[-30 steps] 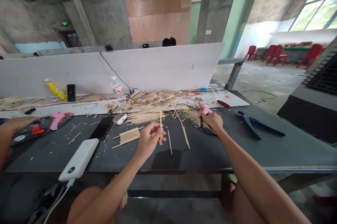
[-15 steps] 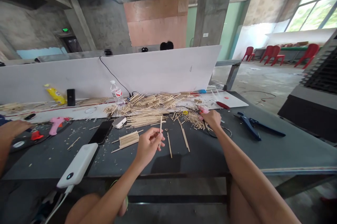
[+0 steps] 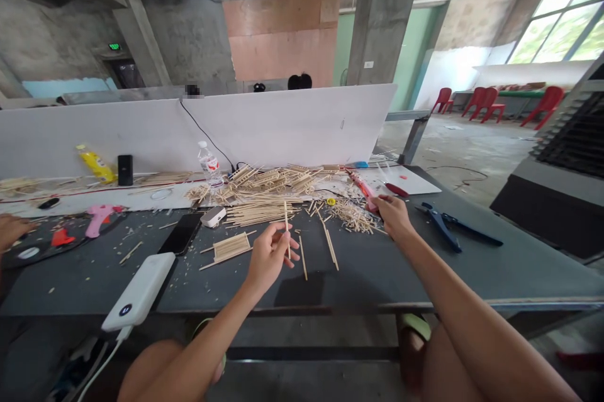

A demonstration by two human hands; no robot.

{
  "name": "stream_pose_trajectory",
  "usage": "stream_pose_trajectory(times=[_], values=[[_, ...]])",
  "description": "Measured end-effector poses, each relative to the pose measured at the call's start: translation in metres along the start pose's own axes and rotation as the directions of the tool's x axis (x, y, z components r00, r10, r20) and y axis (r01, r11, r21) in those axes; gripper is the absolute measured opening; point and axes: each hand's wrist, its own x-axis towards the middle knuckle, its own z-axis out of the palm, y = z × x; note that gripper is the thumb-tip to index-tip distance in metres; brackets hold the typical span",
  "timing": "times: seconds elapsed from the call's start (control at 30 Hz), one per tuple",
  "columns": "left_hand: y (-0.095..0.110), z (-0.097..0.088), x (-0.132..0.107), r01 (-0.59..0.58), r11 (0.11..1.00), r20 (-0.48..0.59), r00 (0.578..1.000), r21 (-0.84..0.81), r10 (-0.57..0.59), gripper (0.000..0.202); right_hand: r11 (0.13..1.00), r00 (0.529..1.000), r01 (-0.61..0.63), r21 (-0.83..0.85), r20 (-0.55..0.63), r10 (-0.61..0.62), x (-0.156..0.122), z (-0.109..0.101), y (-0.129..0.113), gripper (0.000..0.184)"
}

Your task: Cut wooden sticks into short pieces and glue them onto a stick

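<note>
My left hand (image 3: 270, 256) pinches a thin wooden stick (image 3: 285, 221) upright above the dark grey table (image 3: 372, 276). My right hand (image 3: 394, 216) is closed round the handle of a pink glue gun (image 3: 361, 185) whose nozzle points up and to the left, beside a heap of short stick offcuts (image 3: 352, 213). A small panel of glued sticks (image 3: 230, 246) lies just left of my left hand. Loose sticks (image 3: 330, 245) lie between my two hands.
Stick bundles (image 3: 264, 210) and built stick frames (image 3: 278, 178) cover the table's middle along a white partition (image 3: 292, 122). A phone (image 3: 181, 233), white power bank (image 3: 140, 292), water bottle (image 3: 208, 165), blue pliers (image 3: 446, 226) and red knife (image 3: 397, 189) lie around. Another person's hand (image 3: 12, 230) works at far left near a second pink glue gun (image 3: 101, 216).
My right hand has lifted the pink glue gun off the table and turned its nozzle upward. My left hand keeps the stick upright in nearly the same place.
</note>
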Motion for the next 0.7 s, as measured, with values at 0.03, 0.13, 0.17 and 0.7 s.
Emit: stream_pose_trajectory(times=[0.03, 0.13, 0.17, 0.7], values=[[0.000, 0.001, 0.000, 0.006, 1.000, -0.005, 1.000, -0.015, -0.006, 0.045, 0.996, 1.000, -0.008, 0.093, 0.021, 0.006, -0.008, 0.000, -0.004, 0.038], [0.002, 0.003, -0.001, 0.036, 0.997, -0.017, 0.999, -0.071, -0.037, 0.044, 0.967, 0.996, -0.022, 0.255, 0.087, 0.000, -0.034, -0.003, -0.016, 0.044], [0.003, 0.004, -0.001, 0.049, 0.995, -0.017, 0.999, -0.089, -0.050, 0.043, 0.956, 0.993, -0.038, 0.292, 0.119, 0.003, -0.043, -0.004, -0.020, 0.043], [0.000, 0.013, -0.002, 0.128, 0.989, 0.016, 0.992, -0.081, -0.127, 0.039, 0.964, 0.890, -0.066, 0.259, 0.452, -0.061, -0.114, 0.001, -0.035, 0.035]])
